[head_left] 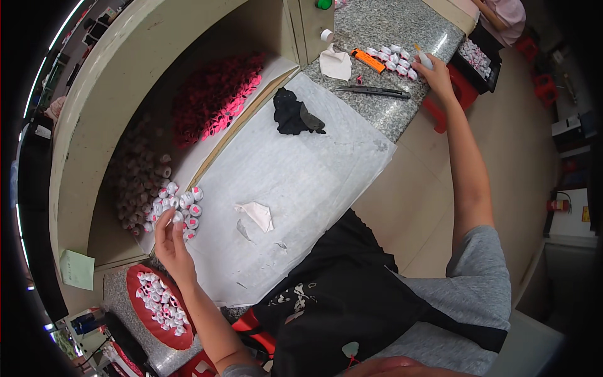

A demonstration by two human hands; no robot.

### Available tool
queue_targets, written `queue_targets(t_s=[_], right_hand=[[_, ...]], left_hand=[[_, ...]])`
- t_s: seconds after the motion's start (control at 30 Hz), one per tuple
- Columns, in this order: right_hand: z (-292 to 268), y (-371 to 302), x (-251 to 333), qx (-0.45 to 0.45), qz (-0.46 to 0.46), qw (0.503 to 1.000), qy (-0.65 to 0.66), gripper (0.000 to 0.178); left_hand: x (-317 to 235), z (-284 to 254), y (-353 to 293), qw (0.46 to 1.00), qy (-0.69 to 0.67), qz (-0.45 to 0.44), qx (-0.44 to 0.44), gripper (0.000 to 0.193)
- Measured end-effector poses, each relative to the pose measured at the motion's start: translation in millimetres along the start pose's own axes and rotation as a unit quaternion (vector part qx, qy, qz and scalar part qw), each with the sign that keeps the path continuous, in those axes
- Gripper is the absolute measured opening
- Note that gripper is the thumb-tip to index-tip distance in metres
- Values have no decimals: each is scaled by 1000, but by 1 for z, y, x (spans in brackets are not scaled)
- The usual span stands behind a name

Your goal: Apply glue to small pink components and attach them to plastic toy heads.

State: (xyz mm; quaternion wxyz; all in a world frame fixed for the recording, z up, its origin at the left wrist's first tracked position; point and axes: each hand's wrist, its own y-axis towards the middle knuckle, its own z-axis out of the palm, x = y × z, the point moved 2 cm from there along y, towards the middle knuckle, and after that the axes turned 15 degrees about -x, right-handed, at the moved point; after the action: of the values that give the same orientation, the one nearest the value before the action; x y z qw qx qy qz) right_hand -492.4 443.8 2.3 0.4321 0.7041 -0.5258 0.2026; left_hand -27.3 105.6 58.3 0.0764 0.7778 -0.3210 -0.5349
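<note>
My left hand (174,251) reaches to the edge of a heap of small white wrapped pieces with pink marks (188,200), where its fingers close on one white piece (178,217). Held up in my right hand (436,74) is a small white bottle with an orange tip (425,60). Right beside that hand, a cluster of similar white pieces (392,58) sits on the speckled stone counter (402,25). White paper (295,176) covers the work surface between my hands.
A black cloth (292,113) and a torn white scrap (256,215) lie on the paper. Beyond it are a grey knife (374,92), an orange box (368,60) and a tissue (335,63). Pink pieces (217,100) fill the shelf; a red dish (135,295) holds more white pieces.
</note>
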Motion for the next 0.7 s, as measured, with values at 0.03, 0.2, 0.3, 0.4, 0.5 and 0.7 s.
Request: queue_targets(t_s=[0.03, 0.2, 0.3, 0.4, 0.5, 0.7], right_hand=[[-4, -2, 1, 1, -2, 1000, -1, 27], [-15, -12, 1, -102, -19, 994, 29, 28], [-4, -60, 60, -92, 5, 981, 171, 29], [14, -130, 134, 53, 63, 933, 349, 28], [22, -192, 191, 184, 66, 883, 426, 37], [47, -272, 257, 366, 128, 791, 472, 33]], left_hand=[[1, 1, -3, 989, -122, -85, 3, 20], [-1, -4, -26, 890, -363, -274, 1, 24], [-1, -10, -47, 899, -347, -263, -47, 24], [-7, -9, -61, 882, -359, -295, -77, 25], [-13, 11, -61, 840, -447, -306, -40, 23], [-9, 5, -80, 803, -503, -310, -73, 20]])
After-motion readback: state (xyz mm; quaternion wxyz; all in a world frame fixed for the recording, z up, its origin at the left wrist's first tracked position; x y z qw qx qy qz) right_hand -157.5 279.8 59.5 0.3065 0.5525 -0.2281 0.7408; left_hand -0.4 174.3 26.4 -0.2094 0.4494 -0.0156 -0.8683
